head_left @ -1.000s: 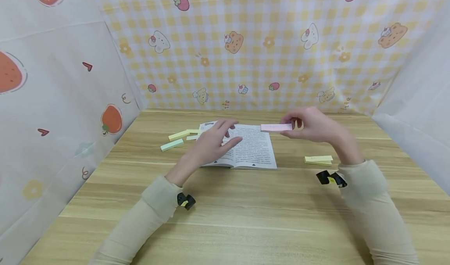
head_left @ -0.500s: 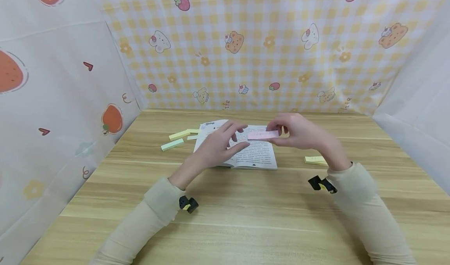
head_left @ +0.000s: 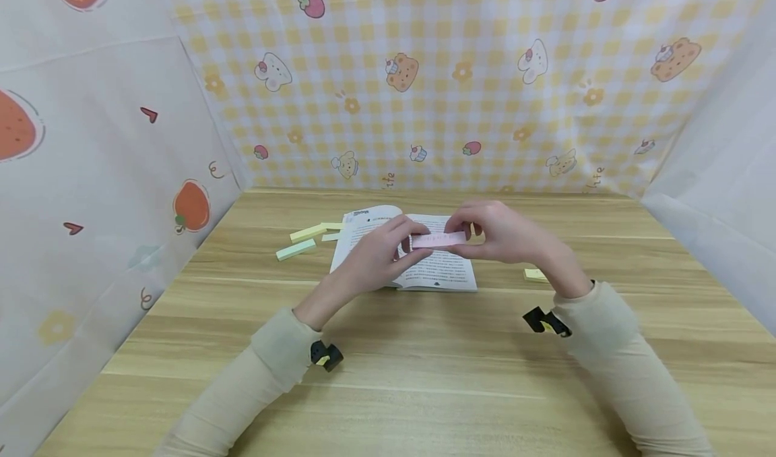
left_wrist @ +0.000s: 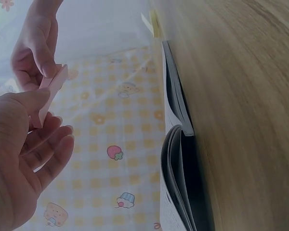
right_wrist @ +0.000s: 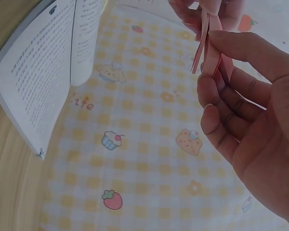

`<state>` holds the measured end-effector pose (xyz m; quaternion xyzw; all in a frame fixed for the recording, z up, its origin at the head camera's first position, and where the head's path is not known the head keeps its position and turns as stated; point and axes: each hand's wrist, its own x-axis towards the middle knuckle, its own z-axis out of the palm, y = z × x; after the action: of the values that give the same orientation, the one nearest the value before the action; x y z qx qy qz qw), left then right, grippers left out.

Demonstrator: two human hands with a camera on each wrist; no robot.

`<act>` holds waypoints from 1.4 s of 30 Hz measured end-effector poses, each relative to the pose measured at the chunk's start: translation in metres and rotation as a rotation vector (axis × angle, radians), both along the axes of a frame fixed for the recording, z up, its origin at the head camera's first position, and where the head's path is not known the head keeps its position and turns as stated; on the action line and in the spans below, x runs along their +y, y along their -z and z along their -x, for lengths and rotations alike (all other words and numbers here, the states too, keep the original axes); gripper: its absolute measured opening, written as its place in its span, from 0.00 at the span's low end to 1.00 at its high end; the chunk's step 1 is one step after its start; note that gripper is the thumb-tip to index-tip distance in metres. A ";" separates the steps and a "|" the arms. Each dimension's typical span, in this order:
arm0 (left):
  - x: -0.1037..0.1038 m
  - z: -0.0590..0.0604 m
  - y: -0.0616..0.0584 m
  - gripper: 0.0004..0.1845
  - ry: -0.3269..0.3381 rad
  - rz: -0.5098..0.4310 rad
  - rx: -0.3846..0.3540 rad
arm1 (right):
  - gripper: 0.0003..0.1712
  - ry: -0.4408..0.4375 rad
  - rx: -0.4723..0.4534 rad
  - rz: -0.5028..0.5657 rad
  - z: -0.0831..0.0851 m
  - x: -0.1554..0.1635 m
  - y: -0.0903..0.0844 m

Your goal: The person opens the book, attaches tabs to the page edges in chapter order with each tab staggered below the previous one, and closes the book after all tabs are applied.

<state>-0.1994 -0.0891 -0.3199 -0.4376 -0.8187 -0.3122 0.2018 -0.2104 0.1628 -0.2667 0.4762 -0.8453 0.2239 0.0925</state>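
A pink pad of sticky notes (head_left: 439, 240) is held above the open book (head_left: 439, 278), with faint writing on its face. My left hand (head_left: 378, 255) pinches its left end between thumb and fingers. At the other end, my right hand (head_left: 506, 234) grips it the same way. The right wrist view shows the pink strips (right_wrist: 213, 57) spread apart at one end, near the right thumb. Seen from the left wrist, the pad (left_wrist: 53, 91) spans the gap between both hands, off the page.
Left of the book lie a green sticky note pad (head_left: 296, 249), a yellow pad (head_left: 308, 233) and a whitish strip (head_left: 330, 237). Another yellow pad (head_left: 535, 276) lies on the wooden table (head_left: 424, 376) at right, partly behind the right wrist. A checked curtain (head_left: 364, 127) hangs behind.
My right hand has brought the pink pad leftward and slightly down, over the book. My left hand has shifted a little right, and its fingers have closed on the pad's left end.
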 end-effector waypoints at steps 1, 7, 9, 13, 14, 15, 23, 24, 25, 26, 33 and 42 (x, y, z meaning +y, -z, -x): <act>0.000 0.000 0.000 0.12 0.004 -0.006 0.002 | 0.08 0.000 0.001 0.000 0.000 0.000 0.000; 0.001 0.000 0.002 0.11 0.020 -0.046 -0.006 | 0.08 -0.002 0.011 -0.001 0.001 -0.001 0.001; 0.001 0.000 0.001 0.10 0.021 -0.057 -0.011 | 0.08 -0.003 0.013 0.001 0.000 -0.002 0.001; 0.001 0.000 0.000 0.10 0.016 -0.067 -0.015 | 0.08 -0.006 0.009 0.014 0.000 -0.002 0.000; 0.001 0.000 0.000 0.10 0.014 -0.069 -0.014 | 0.08 -0.006 0.007 0.018 0.000 -0.002 0.000; 0.001 0.001 0.000 0.10 0.013 -0.070 -0.012 | 0.08 -0.005 0.006 0.021 0.000 -0.002 0.000; 0.000 0.001 -0.001 0.09 0.014 -0.088 0.004 | 0.09 0.000 0.025 0.044 0.000 -0.001 0.000; 0.000 0.001 -0.001 0.09 0.015 -0.089 0.003 | 0.09 0.003 0.028 0.046 0.000 -0.001 -0.001; -0.001 0.001 -0.001 0.09 0.016 -0.091 0.002 | 0.09 0.005 0.031 0.048 0.000 -0.001 -0.001; -0.001 0.001 -0.001 0.10 0.015 -0.091 0.002 | 0.10 0.008 0.036 0.051 0.000 -0.001 -0.001; -0.001 0.001 -0.001 0.10 -0.003 -0.085 0.008 | 0.11 0.014 0.069 0.070 -0.001 -0.001 -0.002; 0.000 -0.001 -0.002 0.10 -0.024 -0.085 0.029 | 0.12 0.003 0.105 0.100 -0.002 -0.001 -0.001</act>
<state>-0.1986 -0.0893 -0.3180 -0.4232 -0.8069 -0.3380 0.2356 -0.2084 0.1616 -0.2656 0.4807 -0.8278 0.2407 0.1607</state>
